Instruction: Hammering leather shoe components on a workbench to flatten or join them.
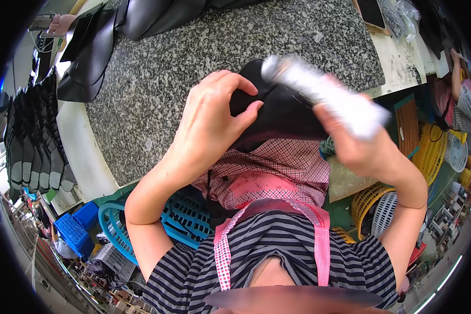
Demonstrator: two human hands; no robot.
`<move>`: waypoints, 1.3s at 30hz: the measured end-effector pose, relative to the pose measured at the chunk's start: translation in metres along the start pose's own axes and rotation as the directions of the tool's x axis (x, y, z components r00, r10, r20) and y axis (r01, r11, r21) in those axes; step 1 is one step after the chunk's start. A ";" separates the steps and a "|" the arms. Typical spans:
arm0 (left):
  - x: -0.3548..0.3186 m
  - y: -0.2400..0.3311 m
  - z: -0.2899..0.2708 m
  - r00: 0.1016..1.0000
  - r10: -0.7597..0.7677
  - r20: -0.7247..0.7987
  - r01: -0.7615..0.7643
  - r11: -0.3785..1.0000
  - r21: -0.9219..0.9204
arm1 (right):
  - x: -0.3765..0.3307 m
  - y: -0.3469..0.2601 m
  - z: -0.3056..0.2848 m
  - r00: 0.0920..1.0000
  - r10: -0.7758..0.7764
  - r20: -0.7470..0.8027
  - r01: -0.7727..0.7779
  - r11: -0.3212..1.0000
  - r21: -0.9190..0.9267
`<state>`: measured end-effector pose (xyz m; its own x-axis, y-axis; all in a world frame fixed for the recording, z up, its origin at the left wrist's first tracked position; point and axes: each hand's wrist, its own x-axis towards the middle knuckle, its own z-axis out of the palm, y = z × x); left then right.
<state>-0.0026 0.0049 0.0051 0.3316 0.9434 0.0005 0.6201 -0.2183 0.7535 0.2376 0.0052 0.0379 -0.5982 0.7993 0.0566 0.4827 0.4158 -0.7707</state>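
A black leather-like piece (290, 112) lies at the near edge of the speckled stone slab (193, 57), partly over my lap. The thumb and forefinger of my left hand (217, 102) close on a raised fold or edge of this piece. My right hand (353, 144) is wrapped round a white-silver hammer-like tool (319, 89), which is smeared by motion. The tool's rounded grey end is over the black piece, close to the left fingertips. Whether it touches the piece I cannot tell.
Black leather-like pieces (146, 18) are heaped at the slab's far left. More black pieces (31, 136) hang in a row at left. A phone (370, 13) lies far right. Blue (115, 230) and yellow baskets (369, 206) stand below. Another person (466, 104) is at far right.
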 end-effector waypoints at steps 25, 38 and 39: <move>-0.024 -0.021 -0.006 0.979 0.205 -0.015 -0.204 0.978 0.036 | -0.010 -0.004 0.019 0.948 0.267 0.172 -0.276 0.961 0.031; -0.036 -0.029 0.002 0.960 0.161 -0.228 -0.142 0.985 0.098 | -0.010 -0.008 0.022 0.962 0.232 0.147 -0.246 0.965 0.087; -0.036 -0.027 0.002 0.960 0.163 -0.229 -0.144 0.985 0.098 | -0.010 -0.008 0.022 0.961 0.239 0.140 -0.254 0.963 0.095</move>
<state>-0.0296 -0.0238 -0.0168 0.2569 0.9269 0.2738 0.6324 -0.3754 0.6776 0.2256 -0.0153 0.0298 -0.5487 0.8069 -0.2189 0.5557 0.1564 -0.8166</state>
